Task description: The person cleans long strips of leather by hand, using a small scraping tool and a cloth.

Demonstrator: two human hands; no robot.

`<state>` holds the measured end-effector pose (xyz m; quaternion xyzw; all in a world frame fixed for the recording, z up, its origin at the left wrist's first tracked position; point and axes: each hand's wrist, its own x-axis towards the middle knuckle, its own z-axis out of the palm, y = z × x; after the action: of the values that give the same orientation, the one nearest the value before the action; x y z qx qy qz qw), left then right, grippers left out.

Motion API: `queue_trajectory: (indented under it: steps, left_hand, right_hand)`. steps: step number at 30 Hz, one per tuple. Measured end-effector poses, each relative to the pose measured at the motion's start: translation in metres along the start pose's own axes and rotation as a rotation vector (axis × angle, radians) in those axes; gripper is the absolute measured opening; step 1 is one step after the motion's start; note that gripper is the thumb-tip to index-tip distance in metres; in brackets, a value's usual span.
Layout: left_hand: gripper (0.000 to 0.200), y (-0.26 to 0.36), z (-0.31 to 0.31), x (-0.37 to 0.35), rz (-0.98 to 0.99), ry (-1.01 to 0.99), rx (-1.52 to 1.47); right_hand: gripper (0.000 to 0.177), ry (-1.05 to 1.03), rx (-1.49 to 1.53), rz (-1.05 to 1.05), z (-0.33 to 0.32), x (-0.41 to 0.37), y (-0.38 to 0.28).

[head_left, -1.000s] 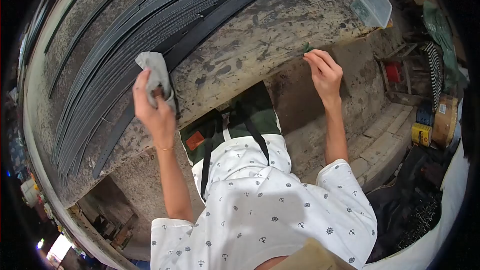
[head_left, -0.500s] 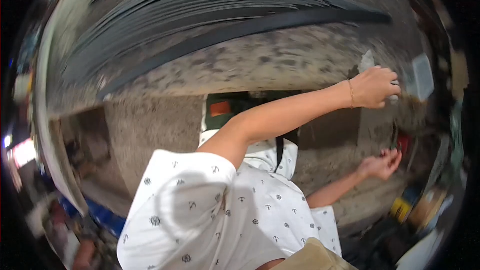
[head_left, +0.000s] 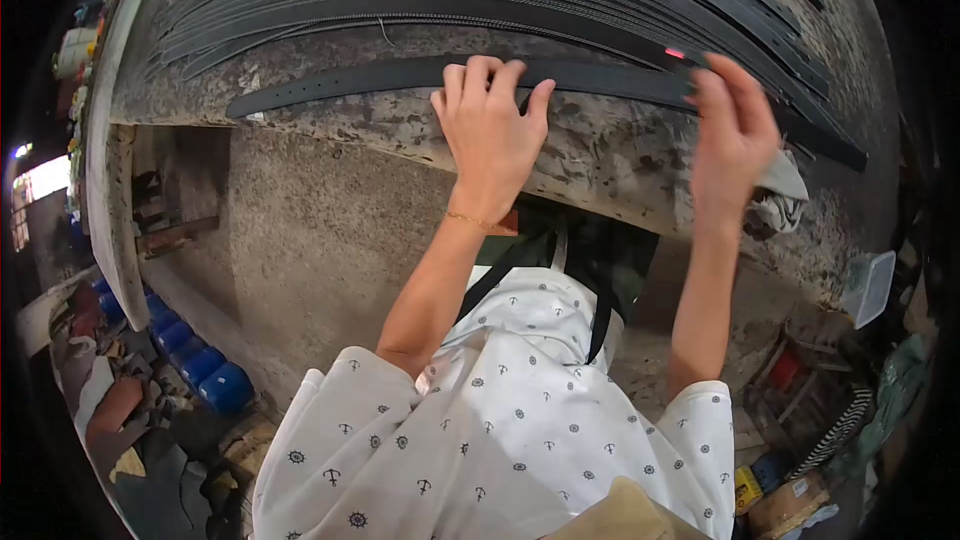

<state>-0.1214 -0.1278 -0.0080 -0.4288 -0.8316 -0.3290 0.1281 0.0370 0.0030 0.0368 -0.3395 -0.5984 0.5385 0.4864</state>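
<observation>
A long black strap (head_left: 340,85) with small holes at its left end lies along the near edge of the stained workbench. My left hand (head_left: 490,120) rests on the middle of this strap, palm down, with its fingers apart. Over the strap's right part is my right hand (head_left: 735,120), its fingers closed on a small dark item with a red tip (head_left: 675,53); the fingers are slightly blurred and cover most of the item. Beyond both hands lies a wide layer of black straps (head_left: 400,8) with light stitching.
A crumpled pale cloth (head_left: 785,185) lies by the bench's right front edge. Farther right is a clear plastic container (head_left: 870,285). Blue rounded items (head_left: 225,387) and scraps (head_left: 120,405) sit low at the left, and a yellow item (head_left: 747,490) at the lower right.
My left hand has moved from the cloth at the right to the strap. My right hand has risen from below the bench edge to above the strap. The view has shifted.
</observation>
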Motion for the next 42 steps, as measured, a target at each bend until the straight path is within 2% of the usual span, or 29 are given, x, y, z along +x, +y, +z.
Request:
queue_trajectory:
  steps: [1,3,6,11,21,31,42]
  left_hand:
    - [0.023,-0.002,0.002,-0.002,-0.017,-0.006,-0.003]
    - [0.011,-0.003,0.004,-0.006,0.082,-0.021,-0.069]
    - [0.011,-0.005,0.003,-0.002,0.028,-0.014,-0.168]
    - [0.015,-0.008,0.001,0.0,0.024,-0.045,-0.302]
    - [0.019,-0.01,-0.002,0.002,0.005,-0.049,-0.35]
    - [0.02,-0.011,-0.002,0.002,0.017,-0.051,-0.379]
    - [0.02,-0.015,-0.003,-0.001,0.046,-0.044,-0.385]
  right_hand:
    - [0.02,-0.095,0.015,0.048,0.019,0.006,0.01]
    - [0.018,-0.231,0.07,0.094,0.05,0.009,0.021]
    - [0.017,-0.347,0.05,0.15,0.067,0.013,0.037]
    - [0.015,-0.342,-0.093,0.088,0.071,0.012,0.049]
    - [0.02,-0.415,-0.279,0.018,0.074,0.017,0.045]
    - [0.02,-0.428,-0.286,-0.023,0.074,0.016,0.047]
    - [0.019,-0.425,-0.289,0.019,0.076,0.016,0.046]
